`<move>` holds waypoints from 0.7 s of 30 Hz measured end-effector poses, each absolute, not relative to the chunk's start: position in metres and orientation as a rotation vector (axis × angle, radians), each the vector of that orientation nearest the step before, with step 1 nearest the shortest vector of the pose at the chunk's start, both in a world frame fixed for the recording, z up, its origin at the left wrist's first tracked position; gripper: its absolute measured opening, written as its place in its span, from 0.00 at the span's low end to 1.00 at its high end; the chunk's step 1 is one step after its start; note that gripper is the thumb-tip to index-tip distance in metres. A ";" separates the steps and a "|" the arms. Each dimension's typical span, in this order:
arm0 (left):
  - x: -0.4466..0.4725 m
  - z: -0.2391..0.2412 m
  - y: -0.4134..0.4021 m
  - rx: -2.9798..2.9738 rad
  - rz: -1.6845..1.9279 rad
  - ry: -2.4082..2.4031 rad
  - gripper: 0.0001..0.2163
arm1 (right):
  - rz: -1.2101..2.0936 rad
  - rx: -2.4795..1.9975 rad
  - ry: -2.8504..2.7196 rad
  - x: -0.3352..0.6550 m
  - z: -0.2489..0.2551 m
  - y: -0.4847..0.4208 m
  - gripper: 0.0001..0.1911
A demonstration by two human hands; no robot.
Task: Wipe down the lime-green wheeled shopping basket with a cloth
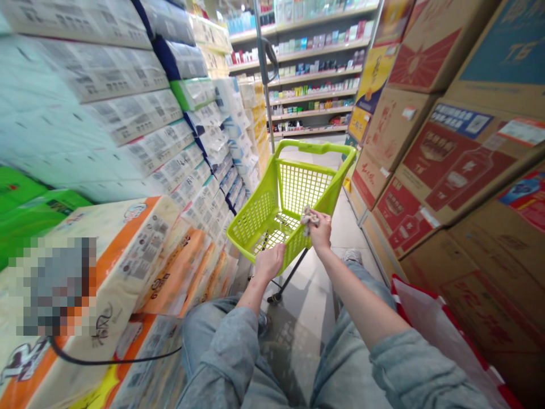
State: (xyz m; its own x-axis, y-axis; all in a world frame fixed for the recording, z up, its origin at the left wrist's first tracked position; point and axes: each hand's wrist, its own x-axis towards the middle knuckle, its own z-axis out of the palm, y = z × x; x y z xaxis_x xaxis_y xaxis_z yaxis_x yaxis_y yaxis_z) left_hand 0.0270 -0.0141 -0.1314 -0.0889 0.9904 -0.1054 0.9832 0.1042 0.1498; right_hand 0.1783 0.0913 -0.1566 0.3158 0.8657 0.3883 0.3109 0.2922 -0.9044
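A lime-green plastic shopping cart with lattice walls stands in the aisle in front of my knees, its basket holding nothing that I can see. My left hand is closed over the basket's near rim, the fingers mostly hidden behind it. Crumpled in my right hand is a pale, greyish cloth, pressed against the cart's right side near the rim. Below the basket a dark metal leg runs down to a caster on the floor.
Stacked tissue packs wall the left side, with orange-and-cream packs nearest me. Cardboard cartons rise on the right. Shelves of small boxes close the far end. A red-edged white bag lies by my right leg; a black cable crosses at left.
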 end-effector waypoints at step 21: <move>0.036 -0.132 -0.025 2.107 0.050 2.159 0.16 | 0.510 -1.276 -1.586 0.180 -0.143 0.084 0.15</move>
